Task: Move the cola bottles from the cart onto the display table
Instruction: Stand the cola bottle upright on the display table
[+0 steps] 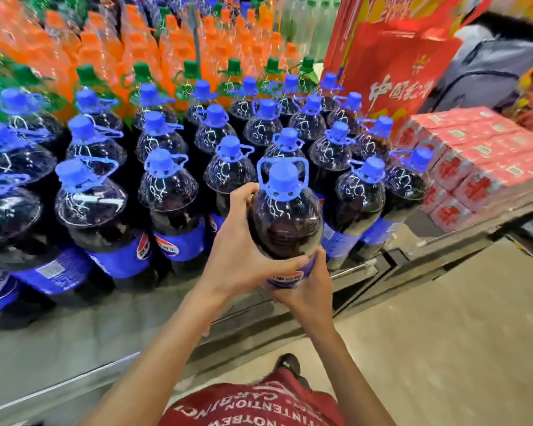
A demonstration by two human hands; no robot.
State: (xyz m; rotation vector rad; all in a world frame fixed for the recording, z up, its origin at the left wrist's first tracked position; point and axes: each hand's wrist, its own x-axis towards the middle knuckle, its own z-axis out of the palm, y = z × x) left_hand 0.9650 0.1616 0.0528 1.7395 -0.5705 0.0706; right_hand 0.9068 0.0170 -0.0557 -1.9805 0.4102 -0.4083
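I hold one large cola bottle (285, 219) with a blue cap and carry loop, tilted toward me over the front edge of the display table (74, 339). My left hand (243, 250) grips its left side with fingers curled around the shoulder. My right hand (305, 284) wraps the blue label low on the bottle from the right. Several cola bottles (166, 192) with blue caps stand in rows on the table behind it. The cart is out of view.
Orange soda bottles (173, 41) and green-capped bottles (234, 69) fill the back of the display. Stacked red cartons (474, 161) sit on a low platform to the right, behind a red banner (394, 69). Bare floor (443, 333) lies at the right.
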